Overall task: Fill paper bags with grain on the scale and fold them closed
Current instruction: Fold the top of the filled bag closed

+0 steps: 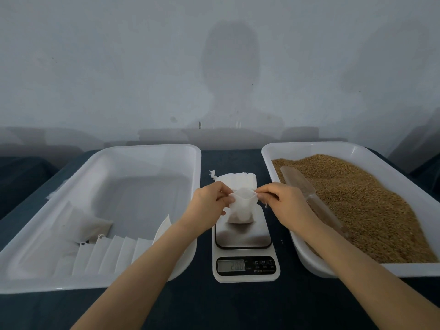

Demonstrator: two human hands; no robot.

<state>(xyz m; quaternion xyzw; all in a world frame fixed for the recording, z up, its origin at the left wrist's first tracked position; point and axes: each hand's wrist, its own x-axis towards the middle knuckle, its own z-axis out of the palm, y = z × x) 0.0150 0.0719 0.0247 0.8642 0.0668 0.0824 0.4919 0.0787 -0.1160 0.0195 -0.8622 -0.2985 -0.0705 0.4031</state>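
Both hands, left [209,203] and right [283,201], pinch the bag [241,208] between them, over the scale [245,236].

The left hand [209,201] and the right hand [284,202] both pinch the mouth of a small white paper bag [240,209] between them, which apparently rests on the steel-topped white digital scale [243,237] beneath them. Just behind the hands lies a stack of flat white paper bags [239,180]. Left of the left hand sits a white rectangular plastic tray [152,147], a row of overlapping white bags [112,254] in its near end. Right of the right hand, a second white plastic tray [309,145] holds brown grain [371,201], a clear plastic scoop [300,184] lying on it.
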